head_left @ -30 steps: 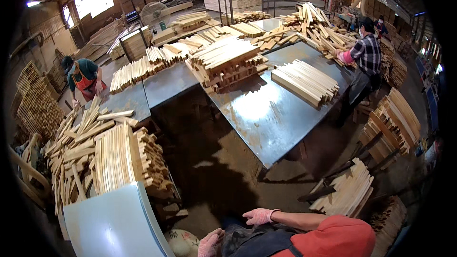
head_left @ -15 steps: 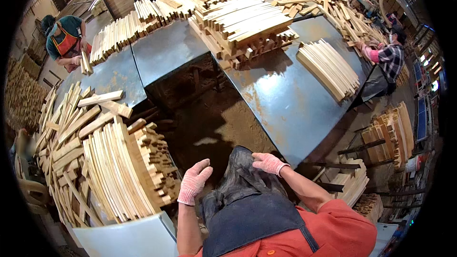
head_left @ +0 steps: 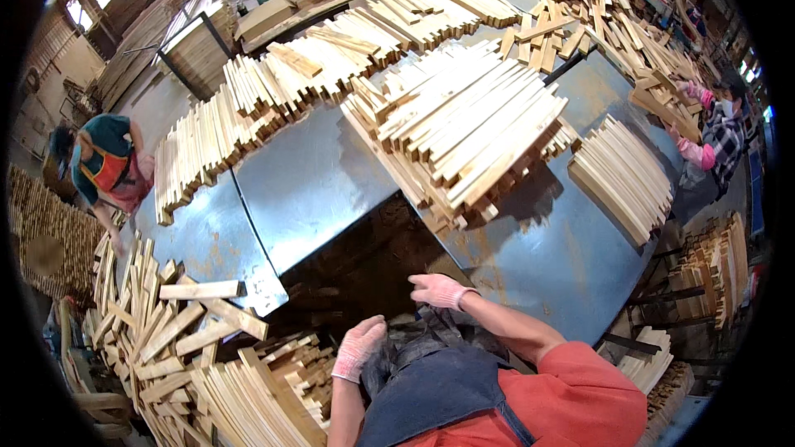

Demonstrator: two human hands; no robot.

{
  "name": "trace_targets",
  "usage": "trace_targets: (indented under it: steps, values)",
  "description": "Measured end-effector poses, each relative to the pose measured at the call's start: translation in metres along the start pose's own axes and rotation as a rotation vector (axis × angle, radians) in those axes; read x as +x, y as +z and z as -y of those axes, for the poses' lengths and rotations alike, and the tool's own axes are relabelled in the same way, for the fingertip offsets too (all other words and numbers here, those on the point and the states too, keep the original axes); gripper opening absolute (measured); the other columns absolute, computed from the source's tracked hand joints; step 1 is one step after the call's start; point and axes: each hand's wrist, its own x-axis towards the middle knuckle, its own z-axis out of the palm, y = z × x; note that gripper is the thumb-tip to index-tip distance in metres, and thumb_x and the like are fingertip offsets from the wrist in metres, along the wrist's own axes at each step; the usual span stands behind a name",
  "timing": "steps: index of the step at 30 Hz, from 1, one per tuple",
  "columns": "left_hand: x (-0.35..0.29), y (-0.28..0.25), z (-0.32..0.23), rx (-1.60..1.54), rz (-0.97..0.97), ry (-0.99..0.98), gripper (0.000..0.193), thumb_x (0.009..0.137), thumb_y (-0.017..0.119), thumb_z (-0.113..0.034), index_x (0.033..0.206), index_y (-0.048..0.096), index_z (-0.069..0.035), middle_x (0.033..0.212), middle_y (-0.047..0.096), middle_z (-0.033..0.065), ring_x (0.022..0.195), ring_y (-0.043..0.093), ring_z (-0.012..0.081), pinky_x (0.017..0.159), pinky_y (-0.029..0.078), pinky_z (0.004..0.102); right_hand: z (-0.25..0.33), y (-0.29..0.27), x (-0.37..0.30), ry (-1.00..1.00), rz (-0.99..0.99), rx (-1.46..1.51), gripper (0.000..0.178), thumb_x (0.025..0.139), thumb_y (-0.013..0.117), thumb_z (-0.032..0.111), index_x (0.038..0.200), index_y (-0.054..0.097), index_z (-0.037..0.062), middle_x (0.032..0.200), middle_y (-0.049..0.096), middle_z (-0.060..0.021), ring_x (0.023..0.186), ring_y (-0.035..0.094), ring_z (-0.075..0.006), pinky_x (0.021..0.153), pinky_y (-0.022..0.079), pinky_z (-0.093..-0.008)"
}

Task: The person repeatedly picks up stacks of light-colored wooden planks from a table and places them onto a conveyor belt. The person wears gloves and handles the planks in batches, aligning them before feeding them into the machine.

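My left hand [head_left: 360, 349], in a pale pink knit glove with bare fingertips, is beside the dark apron [head_left: 439, 401]. Its fingers stretch forward, holding nothing. Similarly gloved, my right hand [head_left: 440, 290] hovers in front of the apron with extended fingers and nothing in it. Ahead of it, on the metal table [head_left: 538, 269], stands a large stack of wooden slats [head_left: 472, 116]. A neat row of slats [head_left: 625, 178] lies right of that stack. Nearest my left hand is a block of stacked slats [head_left: 248, 401], with loose wooden pieces [head_left: 170, 335] heaped beyond it.
A dark gap [head_left: 356, 273] lies between the metal tables before me. A long row of slats [head_left: 290, 74] lines the far table edge. One co-worker [head_left: 108, 161] leans at the far left; another [head_left: 716, 132] handles boards at the right beside a loose heap [head_left: 613, 25].
My view has shifted, bringing the central stack nearer. Both empty hands stay by the apron. The left co-worker's hands have left the slats they held; the right co-worker now holds boards.
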Motion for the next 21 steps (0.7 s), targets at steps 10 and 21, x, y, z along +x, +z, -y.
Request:
trace_targets:
  steps: [10, 21]
  values:
    - [0.071, -0.05, -0.043, -0.117, -0.119, -0.029, 0.047, 0.1, 0.071, -0.025, 0.139, 0.067, 0.001, 0.121, 0.072, 0.0031, 0.103, 0.065, 0.0123, 0.093, 0.05, 0.0278, 0.117, -0.006, 0.149, -0.053, 0.158, 0.052, 0.071, 0.094, 0.066, 0.034, 0.154, 0.048, -0.0005, 0.134, 0.07, -0.0232, 0.124, 0.067, -0.0354, 0.106, 0.051, -0.04]
    - [0.212, -0.151, -0.111, -0.1, -0.279, 0.14, 0.083, 0.096, 0.074, -0.021, 0.161, 0.032, 0.008, 0.158, 0.048, 0.0275, 0.146, 0.048, 0.0328, 0.118, 0.041, 0.0394, 0.135, -0.065, 0.244, 0.138, -0.055, -0.133, 0.071, 0.093, 0.067, 0.03, 0.155, 0.046, 0.0027, 0.13, 0.071, -0.0201, 0.123, 0.065, -0.0394, 0.105, 0.051, -0.0469]
